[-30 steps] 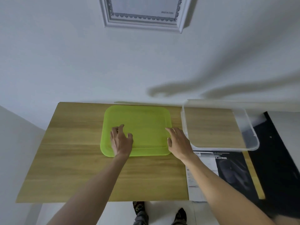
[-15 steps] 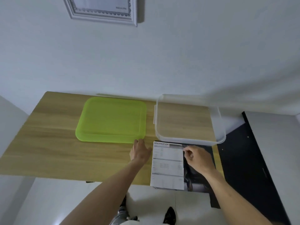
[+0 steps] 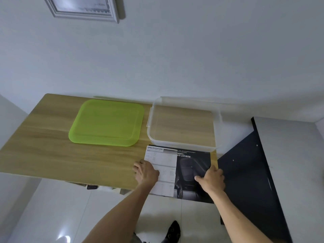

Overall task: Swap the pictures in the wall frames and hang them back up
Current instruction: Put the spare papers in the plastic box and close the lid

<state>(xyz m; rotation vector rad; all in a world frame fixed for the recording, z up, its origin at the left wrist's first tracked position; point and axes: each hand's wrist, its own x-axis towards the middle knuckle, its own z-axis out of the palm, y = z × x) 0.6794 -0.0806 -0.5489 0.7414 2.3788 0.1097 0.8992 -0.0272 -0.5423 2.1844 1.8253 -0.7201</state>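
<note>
Now that both hands have left the green lid, left hand and right hand pinch the print's side edges, ready to lift it.

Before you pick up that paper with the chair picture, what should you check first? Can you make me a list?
1. Left hand on the printed sheet's white side: ok.
2. Right hand on its dark side: ok.
3. Sheet gripped firmly enough to lift: cannot tell.
4. Sheet fully on the wooden table: not ok, its near edge hangs over.
5. Clear plastic box off the sheet: cannot tell, it sits at the far edge.
6. Wall frame in view: ok, partly.
</note>
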